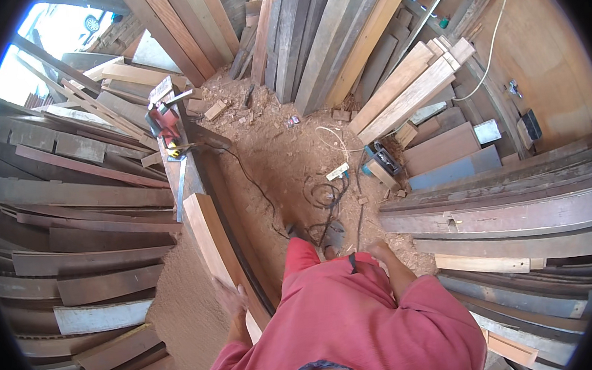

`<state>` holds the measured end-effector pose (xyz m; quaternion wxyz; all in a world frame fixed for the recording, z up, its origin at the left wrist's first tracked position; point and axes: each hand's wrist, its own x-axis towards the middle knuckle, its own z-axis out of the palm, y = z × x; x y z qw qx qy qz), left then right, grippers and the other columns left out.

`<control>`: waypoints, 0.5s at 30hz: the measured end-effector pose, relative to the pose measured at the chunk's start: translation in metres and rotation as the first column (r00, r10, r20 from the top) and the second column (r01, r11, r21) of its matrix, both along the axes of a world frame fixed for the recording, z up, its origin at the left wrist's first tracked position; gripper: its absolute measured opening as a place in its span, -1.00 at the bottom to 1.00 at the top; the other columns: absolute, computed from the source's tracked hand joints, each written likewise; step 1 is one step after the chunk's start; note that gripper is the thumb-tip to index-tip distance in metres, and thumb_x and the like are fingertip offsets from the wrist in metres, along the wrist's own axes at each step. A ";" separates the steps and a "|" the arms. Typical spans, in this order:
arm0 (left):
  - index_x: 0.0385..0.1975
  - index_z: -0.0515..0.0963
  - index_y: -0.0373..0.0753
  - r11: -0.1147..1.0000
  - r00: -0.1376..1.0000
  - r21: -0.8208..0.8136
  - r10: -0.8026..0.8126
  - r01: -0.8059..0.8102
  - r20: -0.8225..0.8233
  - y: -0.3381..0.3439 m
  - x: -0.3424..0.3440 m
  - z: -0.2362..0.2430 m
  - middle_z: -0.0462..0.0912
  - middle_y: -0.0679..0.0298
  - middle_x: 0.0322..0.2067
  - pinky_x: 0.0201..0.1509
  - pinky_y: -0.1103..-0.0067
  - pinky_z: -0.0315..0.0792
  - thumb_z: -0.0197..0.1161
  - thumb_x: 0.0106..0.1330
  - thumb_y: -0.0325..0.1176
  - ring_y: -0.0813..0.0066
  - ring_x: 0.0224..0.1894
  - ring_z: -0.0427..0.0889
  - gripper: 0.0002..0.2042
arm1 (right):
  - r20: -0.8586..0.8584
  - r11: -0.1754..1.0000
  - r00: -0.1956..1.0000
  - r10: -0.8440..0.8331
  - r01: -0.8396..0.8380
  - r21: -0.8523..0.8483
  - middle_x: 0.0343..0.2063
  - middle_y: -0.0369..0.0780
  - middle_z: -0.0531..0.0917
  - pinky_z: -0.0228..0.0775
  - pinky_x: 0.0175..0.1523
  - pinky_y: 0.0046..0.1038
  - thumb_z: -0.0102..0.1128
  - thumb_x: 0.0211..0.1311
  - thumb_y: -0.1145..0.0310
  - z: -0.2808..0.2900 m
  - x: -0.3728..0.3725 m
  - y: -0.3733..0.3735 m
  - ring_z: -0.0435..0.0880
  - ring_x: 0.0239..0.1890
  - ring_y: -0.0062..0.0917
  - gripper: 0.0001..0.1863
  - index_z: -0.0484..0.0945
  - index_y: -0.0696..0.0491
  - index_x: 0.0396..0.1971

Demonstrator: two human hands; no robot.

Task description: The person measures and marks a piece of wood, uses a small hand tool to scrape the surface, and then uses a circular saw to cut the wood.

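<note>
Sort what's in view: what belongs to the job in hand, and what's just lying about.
Likely part of the job:
- pale plank, touched by the left hand
- narrow wooden bench under it
- red tool and ruler-like strip, on that bench

Apparently lying about:
- stacked boards at left
- leaning timbers
- small wood block among the shavings
</note>
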<state>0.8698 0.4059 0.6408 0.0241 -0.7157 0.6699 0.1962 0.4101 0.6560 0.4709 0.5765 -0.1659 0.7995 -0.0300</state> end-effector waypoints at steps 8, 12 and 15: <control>0.50 -0.24 -0.48 1.000 0.973 -0.008 0.013 -0.012 0.231 -0.035 -0.030 -0.025 -0.22 -0.36 0.49 0.60 0.02 -0.34 0.30 0.13 -0.08 -0.29 0.56 -0.29 0.08 | -0.212 0.852 0.828 -0.519 0.481 -0.208 -0.53 -0.14 0.68 0.46 -0.52 -0.19 0.33 0.20 0.21 -0.099 -0.074 0.004 0.66 -0.57 -0.29 -0.72 0.67 0.18 -0.41; 0.47 -0.23 -0.58 0.999 0.998 -0.038 -0.031 0.033 0.056 -0.089 -0.092 -0.033 -0.27 -0.41 0.49 0.60 0.03 -0.45 0.26 0.12 -0.14 -0.39 0.55 -0.39 0.05 | -0.211 0.893 0.903 -0.373 0.288 -0.347 -0.60 -0.22 0.60 0.36 -0.59 -0.29 0.30 0.23 0.25 -0.119 -0.140 -0.068 0.54 -0.65 -0.39 -0.77 0.64 0.13 -0.42; 0.46 -0.22 -0.61 0.988 0.998 -0.155 0.003 0.006 0.057 -0.117 -0.065 -0.037 -0.27 -0.39 0.49 0.59 0.02 -0.47 0.26 0.10 -0.14 -0.39 0.55 -0.39 0.05 | -0.026 0.940 0.962 -0.270 0.258 -0.223 -0.62 -0.23 0.57 0.31 -0.61 -0.37 0.29 0.26 0.27 -0.052 -0.080 -0.202 0.51 -0.67 -0.47 -0.80 0.62 0.11 -0.42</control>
